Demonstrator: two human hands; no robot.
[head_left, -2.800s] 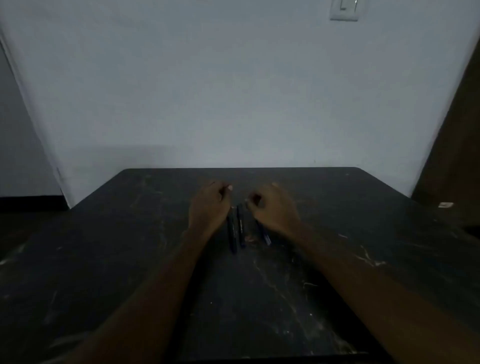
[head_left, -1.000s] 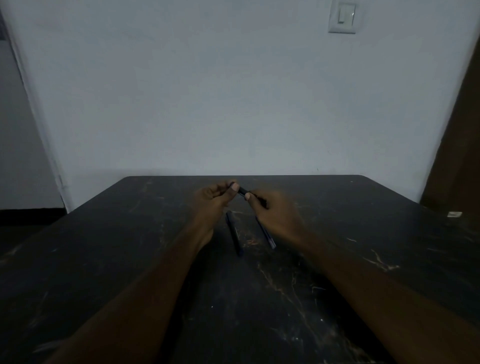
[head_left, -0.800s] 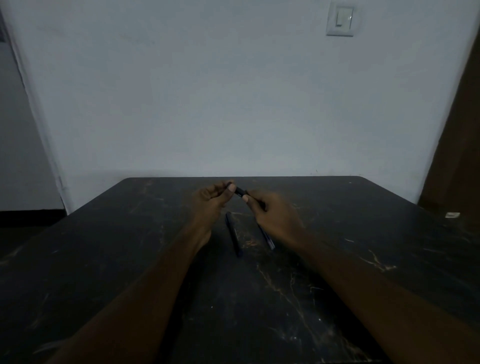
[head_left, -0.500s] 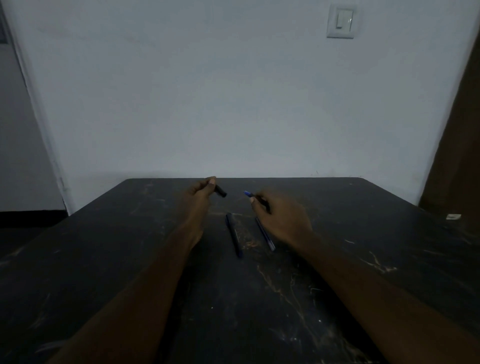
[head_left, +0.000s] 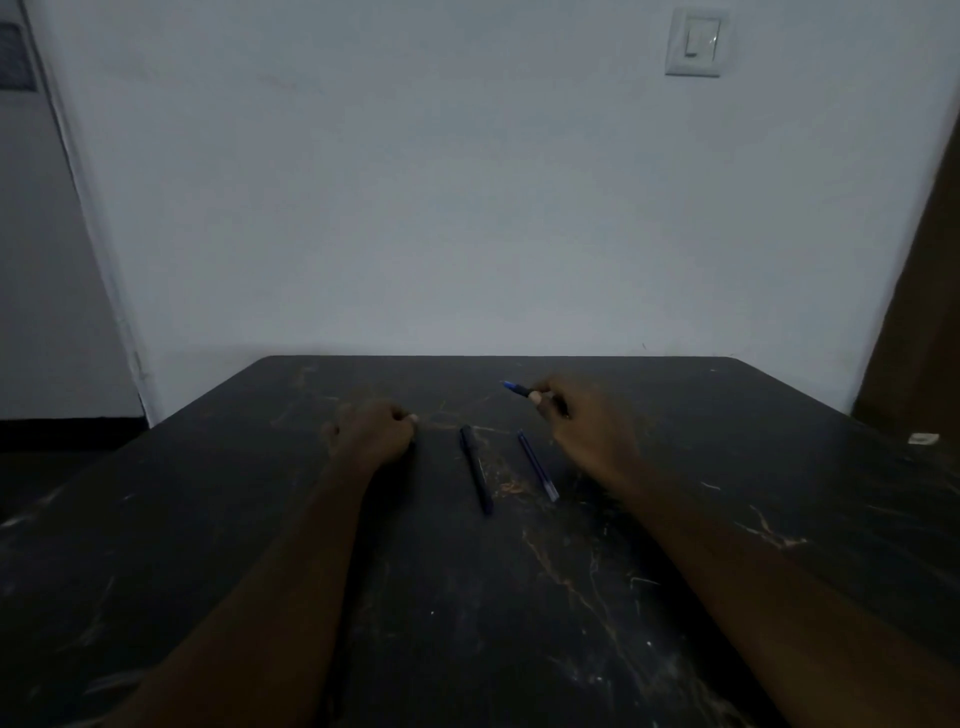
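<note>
Pen (head_left: 519, 389) uncapped, hands now apart.
Right hand (head_left: 589, 434) pinches the pen; left hand (head_left: 371, 436), curled, has dropped to the table (head_left: 519, 597). Cap unseen, hold unclear.

Both bare forearms reach forward from the lower corners and draw closer toward the hands. The left forearm (head_left: 270, 587) ends in the left hand (head_left: 371, 436), which sits low, back up, with its fingers curled under into a loose fist and the thumb tip (head_left: 413, 417) pointing right; whether it holds anything cannot be told. The right forearm (head_left: 753, 582) leads to the right hand (head_left: 587, 431), raised a little higher and farther forward, back up, pinching a pen (head_left: 517, 388) between thumb and forefinger. The hands are well apart.
</note>
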